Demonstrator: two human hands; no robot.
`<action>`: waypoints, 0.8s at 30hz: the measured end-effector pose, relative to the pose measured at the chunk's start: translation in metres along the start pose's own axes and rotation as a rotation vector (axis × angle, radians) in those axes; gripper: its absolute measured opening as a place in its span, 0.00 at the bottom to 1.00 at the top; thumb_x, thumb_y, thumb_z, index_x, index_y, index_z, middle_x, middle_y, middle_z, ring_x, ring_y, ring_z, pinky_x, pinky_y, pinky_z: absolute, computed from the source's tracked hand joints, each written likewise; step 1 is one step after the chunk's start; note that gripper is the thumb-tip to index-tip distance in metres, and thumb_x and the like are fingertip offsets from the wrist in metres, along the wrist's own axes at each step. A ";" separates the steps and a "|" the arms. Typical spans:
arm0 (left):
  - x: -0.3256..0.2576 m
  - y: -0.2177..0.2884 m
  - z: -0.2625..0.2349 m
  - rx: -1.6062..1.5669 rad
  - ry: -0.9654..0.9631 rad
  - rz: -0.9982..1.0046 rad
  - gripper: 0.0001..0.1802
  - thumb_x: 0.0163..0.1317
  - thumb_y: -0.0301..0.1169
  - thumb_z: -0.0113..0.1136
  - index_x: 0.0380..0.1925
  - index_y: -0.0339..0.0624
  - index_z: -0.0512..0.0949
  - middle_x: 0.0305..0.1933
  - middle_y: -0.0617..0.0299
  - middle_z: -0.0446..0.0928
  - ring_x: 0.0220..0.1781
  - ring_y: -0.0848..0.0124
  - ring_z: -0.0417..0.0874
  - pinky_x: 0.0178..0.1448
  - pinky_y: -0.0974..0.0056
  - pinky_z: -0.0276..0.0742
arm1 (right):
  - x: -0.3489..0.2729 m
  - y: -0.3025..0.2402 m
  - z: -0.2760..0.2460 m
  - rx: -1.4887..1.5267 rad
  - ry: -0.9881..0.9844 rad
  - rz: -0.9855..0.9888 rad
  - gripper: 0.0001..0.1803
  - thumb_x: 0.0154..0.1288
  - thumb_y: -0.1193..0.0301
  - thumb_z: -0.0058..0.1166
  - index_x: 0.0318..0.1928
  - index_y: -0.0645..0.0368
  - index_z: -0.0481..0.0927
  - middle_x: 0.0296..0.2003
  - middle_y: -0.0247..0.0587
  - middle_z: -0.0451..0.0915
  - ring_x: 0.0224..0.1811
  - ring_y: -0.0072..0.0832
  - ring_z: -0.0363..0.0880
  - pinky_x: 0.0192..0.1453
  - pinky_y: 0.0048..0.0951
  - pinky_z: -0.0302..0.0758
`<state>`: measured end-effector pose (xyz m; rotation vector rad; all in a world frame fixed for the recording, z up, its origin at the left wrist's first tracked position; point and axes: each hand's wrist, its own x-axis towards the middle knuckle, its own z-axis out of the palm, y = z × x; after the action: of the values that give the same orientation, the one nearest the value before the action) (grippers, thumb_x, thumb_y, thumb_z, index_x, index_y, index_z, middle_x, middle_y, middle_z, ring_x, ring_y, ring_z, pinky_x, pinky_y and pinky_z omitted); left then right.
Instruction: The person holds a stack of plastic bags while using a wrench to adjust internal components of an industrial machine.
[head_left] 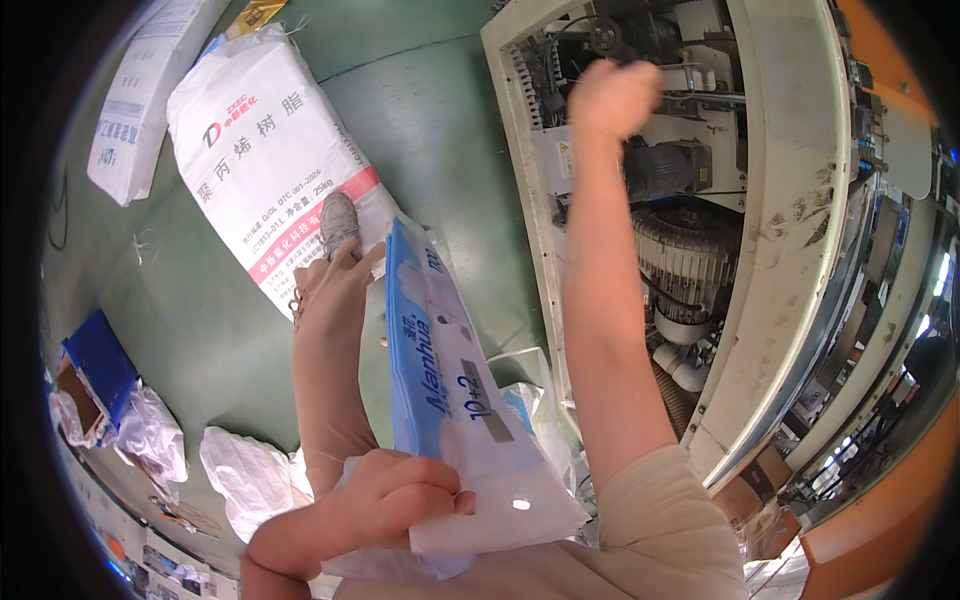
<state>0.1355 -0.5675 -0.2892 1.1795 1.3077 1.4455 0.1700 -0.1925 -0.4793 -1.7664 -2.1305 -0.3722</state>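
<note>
Blue and clear plastic makes up the stack of bags (pixel 445 340) I see in the left hand (pixel 400 497). The fingers are bent tight and pinch the stack at its near left corner. It is held up between a brown trouser leg (pixel 330 385) and the open machine (pixel 790 200). Its far end points at the near right corner of a big white sack (pixel 260 140) on the green floor (pixel 430 130). The right hand (pixel 615 95) is up over the far end of the machine, nearer its left edge. Its fingers look curled, but it is blurry, so I can't tell if it grips anything. To do this well, I think the left hand should pinch firmly so no bags slip, and the right arm should stay off the round motor (pixel 690 245).
</note>
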 end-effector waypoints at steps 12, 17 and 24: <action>-0.017 -0.024 -0.008 -0.026 0.001 -0.147 0.13 0.43 0.24 0.66 0.27 0.45 0.72 0.28 0.67 0.73 0.22 0.75 0.74 0.19 0.72 0.67 | -0.063 -0.019 0.111 -0.111 -0.232 -0.415 0.20 0.55 0.54 0.52 0.37 0.56 0.70 0.38 0.38 0.70 0.44 0.34 0.67 0.46 0.38 0.61; -0.010 -0.025 -0.016 -0.019 -0.081 -0.111 0.16 0.39 0.21 0.67 0.27 0.44 0.70 0.29 0.62 0.74 0.25 0.71 0.77 0.27 0.70 0.73 | -0.087 -0.009 0.126 -0.190 -0.345 -0.538 0.18 0.59 0.56 0.47 0.41 0.56 0.70 0.43 0.38 0.70 0.45 0.30 0.67 0.49 0.37 0.59; 0.001 -0.012 -0.017 -0.013 -0.074 -0.279 0.13 0.36 0.22 0.69 0.22 0.44 0.74 0.25 0.63 0.74 0.23 0.69 0.78 0.29 0.68 0.77 | -0.044 -0.003 0.136 -0.076 -0.495 -0.419 0.14 0.57 0.69 0.46 0.44 0.59 0.66 0.36 0.43 0.76 0.35 0.38 0.80 0.34 0.35 0.78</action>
<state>0.1186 -0.5686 -0.3013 0.9877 1.3496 1.1966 0.1606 -0.1761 -0.6206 -1.5566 -2.8830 -0.1198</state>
